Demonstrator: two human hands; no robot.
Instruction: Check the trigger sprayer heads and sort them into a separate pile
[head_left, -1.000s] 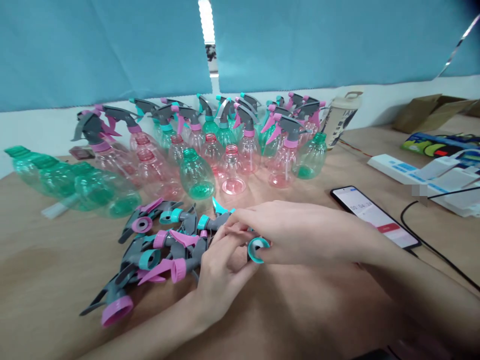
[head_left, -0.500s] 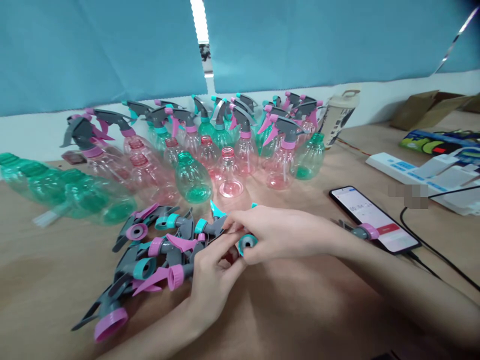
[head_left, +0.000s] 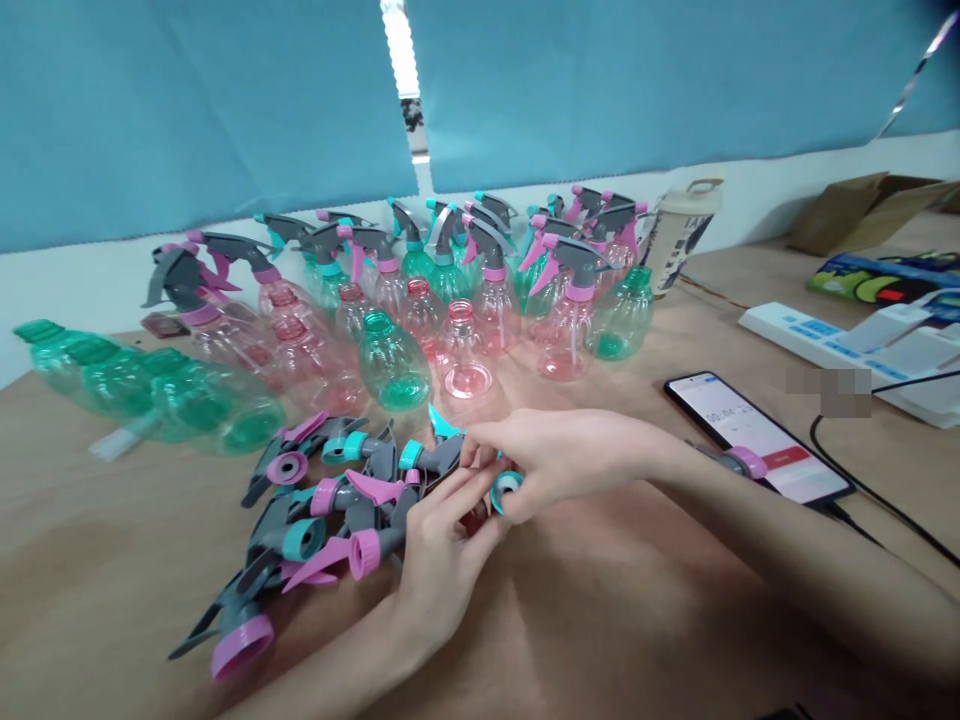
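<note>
Far left: open-necked green bottles [head_left: 199, 395], ranged on a brown-covered table [head_left: 75, 560]. Left of centre, nearer the viewer: loose spray heads [head_left: 346, 510], heaped with pink and turquoise collars turned various ways. Beside the heap, to its right: left hand [head_left: 439, 535], thumb and fingers bent inward toward the opposite hand; whether the spray head between the hands is gripped by it or merely touched cannot be told. Behind, at centre: an open-necked pink bottle [head_left: 469, 360], stood upright, well apart from both hands.

Next: one turquoise-collared spray head [head_left: 506, 492], held above the table between the hands, directly right of the left fingertips and beneath the right fingers. Its collar mouth is turned toward the viewer; its body is mostly covered, so the long axis cannot be made out. Right hand [head_left: 555, 460]: reached in from the right, placed nearest the collar, fingers closed down over the head, thumb set against the collar's edge, little gap left.

Behind this hand: a pink-collared spray bottle [head_left: 574, 330], upright. Farther right: a lidded cup [head_left: 679, 240], a phone [head_left: 765, 430] overlapped by one pink-collared spray head [head_left: 746, 462], and a white power strip [head_left: 795, 338].
</note>
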